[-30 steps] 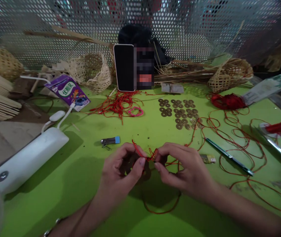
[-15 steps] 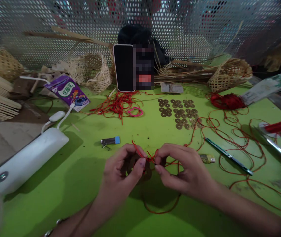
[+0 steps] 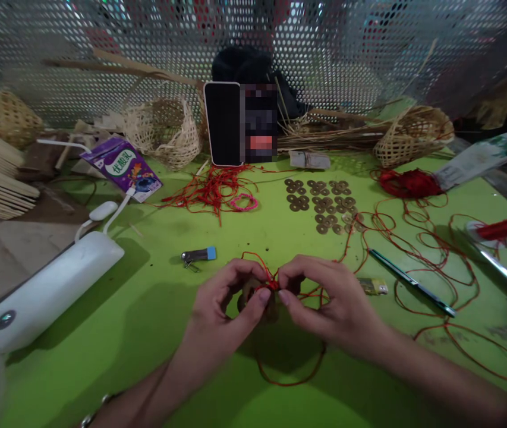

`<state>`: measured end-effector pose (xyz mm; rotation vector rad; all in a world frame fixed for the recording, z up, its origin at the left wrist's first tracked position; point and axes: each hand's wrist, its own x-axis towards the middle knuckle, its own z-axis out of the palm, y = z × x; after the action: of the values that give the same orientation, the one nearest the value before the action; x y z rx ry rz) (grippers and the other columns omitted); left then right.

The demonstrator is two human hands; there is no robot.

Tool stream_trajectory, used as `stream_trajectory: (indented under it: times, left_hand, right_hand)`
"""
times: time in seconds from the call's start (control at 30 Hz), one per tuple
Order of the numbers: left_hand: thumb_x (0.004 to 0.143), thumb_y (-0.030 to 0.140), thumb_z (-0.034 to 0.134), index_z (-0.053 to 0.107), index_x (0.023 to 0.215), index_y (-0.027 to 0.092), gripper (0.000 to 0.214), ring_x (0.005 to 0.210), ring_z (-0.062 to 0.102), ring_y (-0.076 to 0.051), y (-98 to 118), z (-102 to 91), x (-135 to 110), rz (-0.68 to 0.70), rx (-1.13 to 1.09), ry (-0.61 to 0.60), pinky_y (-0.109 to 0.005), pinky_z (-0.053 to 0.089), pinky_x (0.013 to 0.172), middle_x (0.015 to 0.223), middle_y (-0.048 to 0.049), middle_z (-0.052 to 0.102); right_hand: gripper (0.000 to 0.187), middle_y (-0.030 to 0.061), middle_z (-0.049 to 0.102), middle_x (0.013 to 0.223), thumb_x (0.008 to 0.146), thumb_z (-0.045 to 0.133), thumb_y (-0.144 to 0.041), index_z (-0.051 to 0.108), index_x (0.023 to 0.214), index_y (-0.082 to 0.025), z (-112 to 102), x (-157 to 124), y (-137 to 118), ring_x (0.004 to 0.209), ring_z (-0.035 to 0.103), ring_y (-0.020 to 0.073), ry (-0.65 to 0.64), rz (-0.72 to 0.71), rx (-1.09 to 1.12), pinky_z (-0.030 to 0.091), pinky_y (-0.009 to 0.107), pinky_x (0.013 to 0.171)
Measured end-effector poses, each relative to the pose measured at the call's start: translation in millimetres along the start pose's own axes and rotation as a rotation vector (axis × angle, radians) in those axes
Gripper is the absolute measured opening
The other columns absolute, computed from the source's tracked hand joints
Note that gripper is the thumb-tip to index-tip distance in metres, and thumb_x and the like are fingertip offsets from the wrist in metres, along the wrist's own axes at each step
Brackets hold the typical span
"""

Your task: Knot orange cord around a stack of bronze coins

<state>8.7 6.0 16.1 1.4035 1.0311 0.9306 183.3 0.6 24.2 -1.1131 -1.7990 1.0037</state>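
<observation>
Between my two hands, low over the green table, is a small knot in a red cord (image 3: 273, 284). My left hand (image 3: 234, 303) pinches the cord at the knot between thumb and forefinger. Brown coins (image 3: 246, 291) hang under its fingers, partly hidden by them. My right hand (image 3: 320, 294) is closed in a pinch on the cord at the knot's right side. A loop of the cord droops onto the table below the hands, and more of it runs off to the right behind my right hand.
Coin clusters (image 3: 320, 202) lie beyond my hands. Nail clippers (image 3: 198, 254) lie left; a lighter (image 3: 372, 286), a utility knife (image 3: 411, 280) and a red thread spool (image 3: 500, 230) lie right. A white power bank (image 3: 52, 285) sits far left. A phone (image 3: 224, 123) stands behind tangled red cord (image 3: 213, 187).
My hands have drawn closer together at the knot, and it looks tighter. The cord end above my left hand has curved over into an arc.
</observation>
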Motion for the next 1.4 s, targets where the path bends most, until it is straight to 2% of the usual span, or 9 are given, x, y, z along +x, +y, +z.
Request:
stream_trajectory:
  times: [0.13, 0.4, 0.53, 0.87, 1.07, 1.23, 1.3, 1.4]
  left_hand:
    - [0.078, 0.016, 0.06, 0.058, 0.083, 0.019, 0.006, 0.06, 0.055, -0.011, -0.1, 0.8, 1.4, -0.027, 0.021, 0.021, -0.019, 0.045, 0.051, 0.071, 0.0013, 0.06]
    - [0.079, 0.012, 0.058, 0.057, 0.082, 0.021, 0.009, 0.058, 0.053, -0.009, -0.2, 0.0, -1.4, 0.041, 0.031, 0.0, -0.016, 0.044, 0.05, 0.069, 0.0035, 0.058]
    - [0.082, 0.016, 0.058, 0.058, 0.086, 0.021, 0.007, 0.054, 0.052, -0.008, -2.1, 0.7, -1.9, 0.014, -0.014, -0.031, -0.016, 0.044, 0.046, 0.07, 0.0028, 0.058]
    - [0.083, 0.019, 0.059, 0.057, 0.082, 0.02, 0.002, 0.046, 0.048, -0.004, -3.4, -0.2, -1.3, -0.063, -0.087, -0.014, -0.012, 0.04, 0.039, 0.071, 0.0037, 0.058]
    - [0.08, 0.022, 0.062, 0.063, 0.088, 0.02, 0.009, 0.052, 0.055, -0.008, -3.9, -0.7, 0.6, -0.083, -0.01, -0.008, -0.014, 0.045, 0.042, 0.076, 0.0, 0.065]
    - [0.077, 0.024, 0.064, 0.068, 0.082, 0.019, 0.009, 0.048, 0.057, -0.01, -2.1, 0.3, 2.2, -0.132, 0.019, 0.033, -0.017, 0.046, 0.04, 0.065, 0.0007, 0.067]
    - [0.076, 0.022, 0.064, 0.069, 0.079, 0.019, 0.006, 0.045, 0.056, -0.01, -1.4, 0.7, 2.1, -0.139, 0.001, 0.044, -0.016, 0.045, 0.038, 0.062, 0.0013, 0.067]
    - [0.077, 0.022, 0.064, 0.069, 0.08, 0.02, 0.006, 0.045, 0.057, -0.009, -2.7, 0.9, 1.3, -0.138, -0.025, 0.023, -0.016, 0.046, 0.04, 0.063, 0.002, 0.066]
  right_hand:
    - [0.013, -0.0007, 0.062, 0.073, 0.076, 0.056, -0.006, 0.058, 0.083, -0.017, 0.5, 0.3, 0.4, 0.061, 0.056, 0.0088, -0.002, -0.026, -0.012, 0.049, 0.017, 0.059]
    - [0.013, 0.0023, 0.063, 0.074, 0.076, 0.056, -0.006, 0.061, 0.084, -0.014, 2.1, -0.1, 2.7, 0.061, 0.056, 0.0092, -0.003, -0.088, -0.098, 0.047, 0.017, 0.058]
    - [0.014, 0.0015, 0.062, 0.073, 0.075, 0.056, -0.004, 0.061, 0.084, -0.015, 3.0, -0.9, 2.9, 0.061, 0.055, 0.0089, 0.017, -0.1, -0.112, 0.046, 0.017, 0.057]
    - [0.012, 0.0002, 0.061, 0.07, 0.076, 0.055, -0.006, 0.058, 0.082, -0.016, 4.4, -0.8, 2.8, 0.059, 0.055, 0.0091, 0.016, -0.108, -0.141, 0.046, 0.018, 0.055]
    - [0.01, 0.0004, 0.062, 0.069, 0.076, 0.056, -0.007, 0.059, 0.08, -0.016, 4.0, -1.3, 3.8, 0.058, 0.055, 0.0086, 0.037, -0.127, -0.167, 0.046, 0.017, 0.055]
    - [0.008, -0.0005, 0.063, 0.068, 0.079, 0.056, -0.01, 0.058, 0.079, -0.017, 3.4, -2.7, 5.0, 0.057, 0.057, 0.0088, 0.06, -0.172, -0.238, 0.046, 0.018, 0.055]
    - [0.009, -0.0012, 0.064, 0.068, 0.081, 0.056, -0.013, 0.057, 0.088, -0.018, 2.1, -2.6, 6.3, 0.058, 0.058, 0.0095, 0.08, -0.16, -0.27, 0.047, 0.019, 0.056]
    - [0.025, -0.0015, 0.065, 0.072, 0.085, 0.052, -0.016, 0.054, 0.11, -0.018, -1.4, -0.5, 9.1, 0.06, 0.061, 0.0101, 0.074, -0.11, -0.309, 0.048, 0.021, 0.061]
